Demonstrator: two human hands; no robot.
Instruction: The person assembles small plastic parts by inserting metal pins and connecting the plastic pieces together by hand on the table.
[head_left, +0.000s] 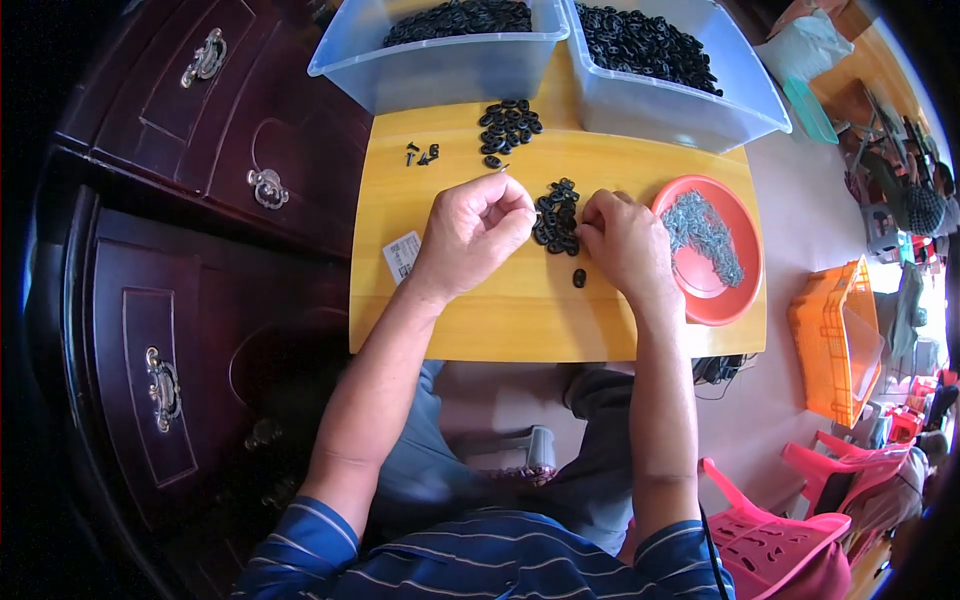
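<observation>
My left hand point(474, 232) is raised over the yellow table, thumb and fingers pinched together. A small silver metal piece, like a screw point(504, 168), pokes out above its fingers. My right hand point(628, 240) has its fingertips pressed together at the right edge of a pile of small black oval plastic parts point(556, 215); what it grips, if anything, is hidden. One loose black part point(579, 278) lies just below that pile. Beyond it is a second group of black parts point(510, 124). Right of my right hand, a round orange-red dish point(700, 292) holds many thin silver metal pieces point(704, 235).
Two clear plastic bins point(450, 72) point(680, 108) full of black parts stand at the table's far edge. Several small dark pieces point(423, 157) and a white printed label point(402, 256) lie left. Dark drawers point(200, 330) flank the left side; an orange crate point(835, 340) stands right.
</observation>
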